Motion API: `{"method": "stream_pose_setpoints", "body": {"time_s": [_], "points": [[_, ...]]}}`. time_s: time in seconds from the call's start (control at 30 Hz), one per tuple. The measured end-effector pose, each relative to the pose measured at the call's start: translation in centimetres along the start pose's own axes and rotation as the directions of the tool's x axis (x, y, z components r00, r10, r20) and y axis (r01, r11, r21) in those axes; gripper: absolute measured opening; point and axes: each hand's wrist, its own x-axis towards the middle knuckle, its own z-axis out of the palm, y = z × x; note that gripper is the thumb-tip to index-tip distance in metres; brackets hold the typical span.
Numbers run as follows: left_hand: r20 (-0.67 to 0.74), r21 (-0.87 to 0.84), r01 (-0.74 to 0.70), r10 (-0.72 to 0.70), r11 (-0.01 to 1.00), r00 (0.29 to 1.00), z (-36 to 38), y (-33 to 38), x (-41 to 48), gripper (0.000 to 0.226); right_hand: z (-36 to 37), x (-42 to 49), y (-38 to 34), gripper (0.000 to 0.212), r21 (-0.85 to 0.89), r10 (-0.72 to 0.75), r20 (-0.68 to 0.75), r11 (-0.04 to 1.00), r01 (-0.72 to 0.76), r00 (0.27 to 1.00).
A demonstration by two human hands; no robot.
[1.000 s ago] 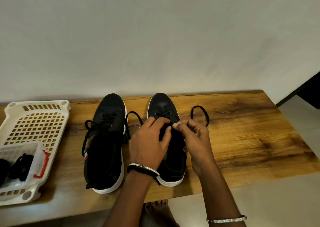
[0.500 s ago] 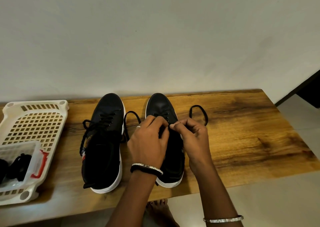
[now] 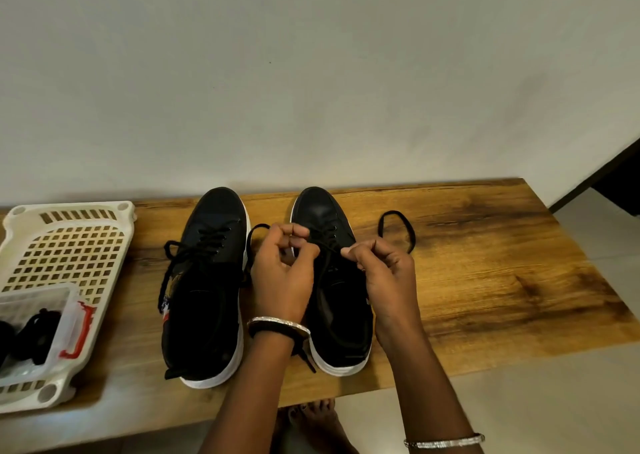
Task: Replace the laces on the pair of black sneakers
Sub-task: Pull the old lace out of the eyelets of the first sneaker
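1. Head view: the sneaker (image 3: 322, 211) sits under both hands with its toe pointing away, which looks meant to keep the lacing within easy reach.
2. Left hand (image 3: 282, 273) is curled and pinches the lace (image 3: 329, 247). Right hand (image 3: 388, 273) pinches the same strand just beside it.
3. Second sneaker (image 3: 207, 280) stands left of the left hand, already laced.

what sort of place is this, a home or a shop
Most likely a home, perhaps an entryway: a wooden bench set against a plain wall, a bare foot on the pale floor beneath it, and a white plastic basket on the bench.
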Motion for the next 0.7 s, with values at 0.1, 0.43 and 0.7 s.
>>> {"method": "stream_pose_setpoints", "body": {"time_s": [0.1, 0.43, 0.7], "points": [[0.144, 0.378, -0.377, 0.349, 0.846, 0.926, -0.3, 0.2, -0.5, 0.023, 0.1, 0.0, 0.0, 0.014, -0.047, -0.041, -0.03, 0.998, 0.04, 0.999], [0.081, 0.404, -0.376, 0.377, 0.834, 0.923, 0.4, -0.6, -0.7, 0.006, 0.3, -0.1, -0.1, 0.015, -0.231, -0.169, -0.067, 0.961, 0.149, 0.983], [-0.131, 0.033, -0.025, 0.03, 0.999, 0.991, -0.5, -0.1, 0.3, 0.012, 0.1, 0.0, -0.2, 0.012, -0.139, -0.093, -0.062, 0.987, 0.084, 0.994]]}}
